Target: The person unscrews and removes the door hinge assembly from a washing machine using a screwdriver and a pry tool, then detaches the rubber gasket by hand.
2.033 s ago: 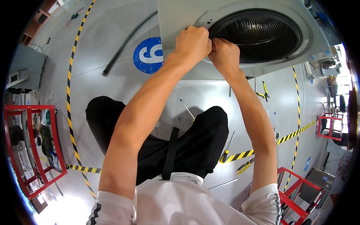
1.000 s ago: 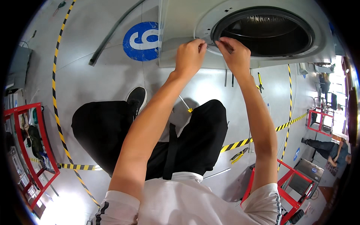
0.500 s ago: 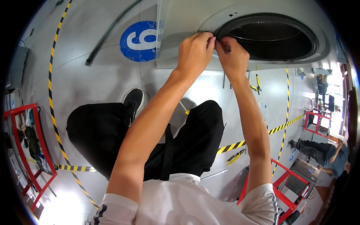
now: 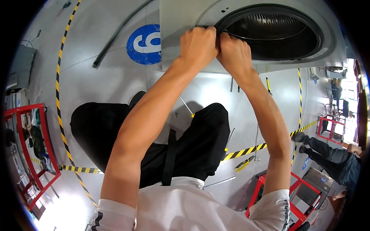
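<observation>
In front of me is the pale grey front panel (image 4: pixel 179 17) of a front-loading washing machine. Its round opening is ringed by a black rubber door seal (image 4: pixel 266 8), with the metal drum (image 4: pixel 275 23) showing inside. My left hand (image 4: pixel 198 45) is closed at the seal's near left edge, knuckles up. Right beside it, touching, my right hand (image 4: pixel 234 54) is curled over the same stretch of rubber. The backs of both hands hide the fingertips and the pinched part of the seal.
Yellow-black pliers (image 4: pixel 243 164) and a thin screwdriver (image 4: pixel 187 107) lie on the floor around my legs. A grey hose (image 4: pixel 119 31) lies at the far left. Red-framed racks (image 4: pixel 45 138) stand left and right. Another person (image 4: pixel 327 158) is at the far right.
Both hands have rolled over, knuckles now up, and the fingers that pinched the seal are hidden. My elbows are spread wider. The view has shifted slightly.
</observation>
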The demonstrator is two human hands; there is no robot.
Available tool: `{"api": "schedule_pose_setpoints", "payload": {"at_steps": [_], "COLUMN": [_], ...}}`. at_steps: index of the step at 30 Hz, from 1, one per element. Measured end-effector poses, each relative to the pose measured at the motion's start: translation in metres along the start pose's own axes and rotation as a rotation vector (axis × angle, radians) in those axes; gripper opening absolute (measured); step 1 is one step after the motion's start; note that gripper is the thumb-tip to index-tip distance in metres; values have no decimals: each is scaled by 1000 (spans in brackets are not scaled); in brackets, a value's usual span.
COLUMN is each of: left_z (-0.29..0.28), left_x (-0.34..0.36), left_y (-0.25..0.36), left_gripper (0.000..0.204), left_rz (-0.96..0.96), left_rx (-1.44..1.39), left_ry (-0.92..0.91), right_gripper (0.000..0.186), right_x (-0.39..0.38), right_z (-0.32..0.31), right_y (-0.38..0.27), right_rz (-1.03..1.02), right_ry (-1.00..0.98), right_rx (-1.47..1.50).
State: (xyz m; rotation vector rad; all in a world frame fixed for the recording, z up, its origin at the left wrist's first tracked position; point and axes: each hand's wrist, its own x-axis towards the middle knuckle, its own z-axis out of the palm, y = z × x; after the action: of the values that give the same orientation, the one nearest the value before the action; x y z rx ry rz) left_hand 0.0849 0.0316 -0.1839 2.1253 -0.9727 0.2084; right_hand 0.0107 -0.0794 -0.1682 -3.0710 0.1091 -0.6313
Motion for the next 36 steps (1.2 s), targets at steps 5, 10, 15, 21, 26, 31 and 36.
{"api": "schedule_pose_setpoints", "payload": {"at_steps": [5,10,15,21,26,31,36], "left_z": [1,2,3,5,-1,-1,25], "left_x": [2,-1,-4,-5,-3,-11,-39], "left_y": [-3,-2,0,-6,-1,-13,-30], "left_gripper": [10,7,8,11,21,27,21], "left_rz": [10,-35,-87,-98,-146,-208,-245], "left_rx": [61,65,41,75,53,-37,-281], "left_ry": [4,26,23,114,65,24,-34], "right_gripper": [14,14,15,17,18,17,17], "right_x": [5,3,1,3,2,-4,-28], "right_z": [-2,3,15,22,21,15,12], "right_y": [-8,-1,7,-8,-8,7,34], "right_rz": [41,-16,-88,22,77,126,240], "right_ry": [-72,-29,61,97,150,57,44], "right_rx": [-144,-86,-9,-27,-20,126,421]}}
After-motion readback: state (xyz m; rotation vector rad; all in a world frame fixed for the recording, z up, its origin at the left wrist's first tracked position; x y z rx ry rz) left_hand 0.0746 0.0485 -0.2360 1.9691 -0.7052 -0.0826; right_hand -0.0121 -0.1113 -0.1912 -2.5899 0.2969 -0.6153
